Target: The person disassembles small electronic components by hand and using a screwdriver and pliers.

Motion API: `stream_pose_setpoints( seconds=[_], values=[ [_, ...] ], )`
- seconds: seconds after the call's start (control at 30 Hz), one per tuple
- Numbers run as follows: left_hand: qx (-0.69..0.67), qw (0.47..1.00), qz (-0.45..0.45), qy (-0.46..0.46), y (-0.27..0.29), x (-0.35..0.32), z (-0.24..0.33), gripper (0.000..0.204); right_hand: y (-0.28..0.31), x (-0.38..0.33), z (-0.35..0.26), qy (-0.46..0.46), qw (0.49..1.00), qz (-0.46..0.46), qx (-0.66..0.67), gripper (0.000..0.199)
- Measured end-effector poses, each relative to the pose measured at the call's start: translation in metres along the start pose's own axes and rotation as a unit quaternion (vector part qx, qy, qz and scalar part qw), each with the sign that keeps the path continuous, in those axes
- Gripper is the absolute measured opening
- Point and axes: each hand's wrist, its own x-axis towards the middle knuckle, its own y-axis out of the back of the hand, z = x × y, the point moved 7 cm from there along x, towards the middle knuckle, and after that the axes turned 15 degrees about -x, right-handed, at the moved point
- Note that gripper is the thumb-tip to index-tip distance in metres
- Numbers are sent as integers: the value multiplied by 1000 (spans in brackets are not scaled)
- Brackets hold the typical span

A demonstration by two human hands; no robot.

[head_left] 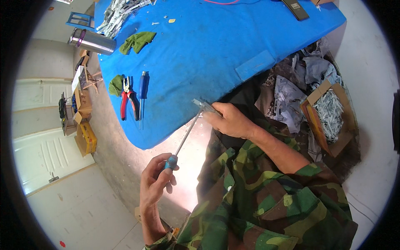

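Observation:
My left hand (156, 179) is wrapped round the blue handle of a screwdriver (186, 137), whose long metal shaft points up and to the right. Its tip meets a small grey part (201, 103), narrow and metallic-looking, at the table's near edge. My right hand (228, 119) grips that part, with its far end sticking out past the fingers; its exact kind I cannot make out. To the left on the blue table lie red-and-black pliers (129, 100) with open jaws and a second blue-handled screwdriver (143, 89).
Green cloths (137, 42) and a steel flask (92, 41) lie on the blue-covered table (196, 54), with a pile of grey strips (118, 17) at its far left. On the right, a cardboard box (314, 121) full of similar pieces stands beside grey bags (287, 100).

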Motion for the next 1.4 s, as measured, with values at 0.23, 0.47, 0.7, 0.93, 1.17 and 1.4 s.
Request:
stream_pose_setpoints(
  seconds=[0.23,0.47,0.7,0.93,1.17,1.4],
  values=[
    [47,999,17,4,-9,0,9,38,1,2,-2,23,999,21,-30,31],
    [75,997,12,-9,0,2,6,46,3,-3,-16,28,978,59,-197,28],
    [318,940,19,-127,-14,-9,32,39,0,-7,-25,42,944,74,-319,27],
    [493,845,52,-201,-46,-25,49,40,-1,-6,-26,44,930,87,-354,26],
    [334,928,38,-160,-22,-19,31,34,-4,-6,-23,32,933,107,-343,27],
    [227,971,43,-56,-14,-15,22,29,-3,-5,-18,0,957,94,-276,26]
  ],
)
